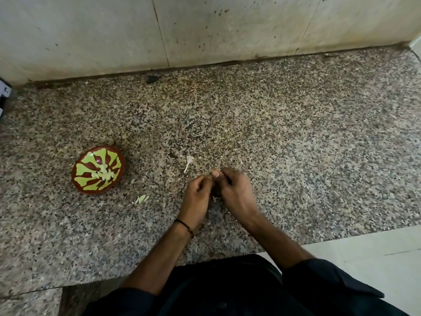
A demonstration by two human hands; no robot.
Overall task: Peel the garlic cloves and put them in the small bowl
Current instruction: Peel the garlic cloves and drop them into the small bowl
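Far left edge there's a dark object (pixel 4 96) poking in, mostly cut off. Next comes the small bowl (pixel 80 164), red-brown with green splashes, sitting on the granite counter (pixel 296 133) with a little heap of peeled cloves (pixel 105 174) in the middle of it. Just right of the bowl and a bit nearer the person, a few loose cloves (pixel 142 199) lie on the stone, well left of the hands. A scrap of garlic skin (pixel 188 161) sits just beyond the hands, not touching them.

Then the left hand (pixel 197 192) and right hand (pixel 234 190), knuckle to knuckle, fingers curled in tight with the tips meeting. Whatever's pinched in there is hidden by the fingers, so honestly can't tell if it's a clove. The bowl's off to the left of that grip with bare stone between.

Right of the hands it's open granite back to the wall (pixel 227 30). The counter's front edge runs close under the forearms, with pale floor (pixel 376 258) at lower right.
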